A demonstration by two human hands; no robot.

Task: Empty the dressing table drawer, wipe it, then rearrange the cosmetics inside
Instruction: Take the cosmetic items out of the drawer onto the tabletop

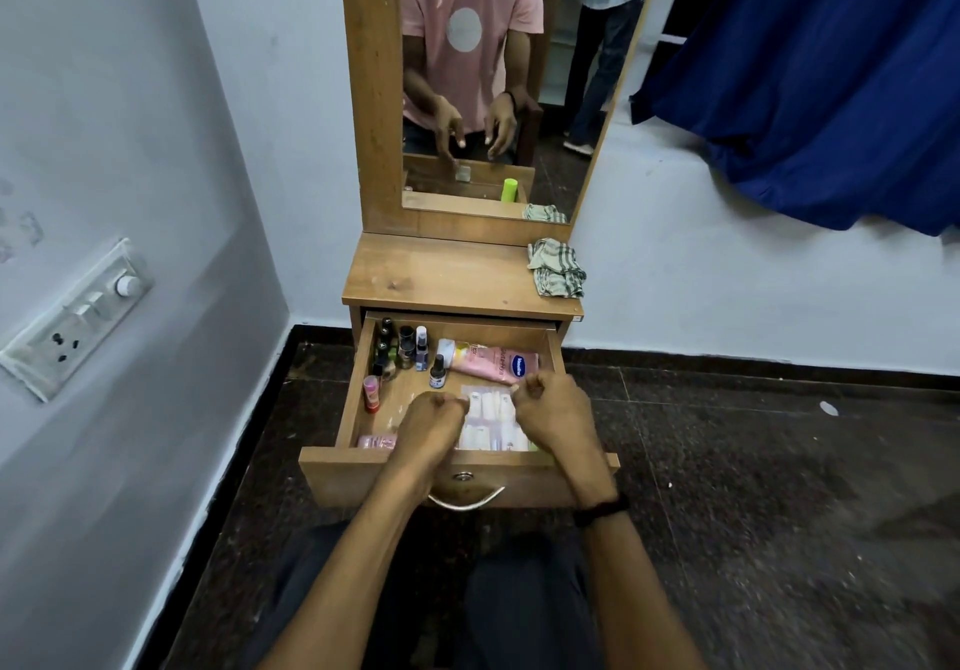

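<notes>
1. Drawer (363, 477): pulled fully out of the dressing table; metal handle (467, 500) on its front panel.
2. Left hand (431, 422): reached over the drawer front, fingers curled, pinching the upper left corner of the clear packet (491, 420).
3. Right hand (556, 409): fingers curled, pinching the packet's upper right corner; black wristband (602, 509) on its wrist.
4. Clear packet: held white pieces in rows and lay flat in the front right part of the drawer, between the two hands.
5. Pink item (376, 442): in the front left corner, partly hidden by the left wrist; kind could not be told.
6. Red-capped stick (371, 394): upright by the left wall.
7. Small dark bottle (438, 372): upright, mid-drawer, just beside the pink tube.
8. Pink tube (493, 360): lay on its side behind the packet, cap to the left.
9. Cluster of small bottles (395, 347): upright in the back left corner.
10. Dressing table (441, 274): wooden top behind the drawer, with a checked cloth (556, 267) crumpled at its right rear.
11. Mirror (493, 72): stood upright at the back, reflecting both hands.
</notes>
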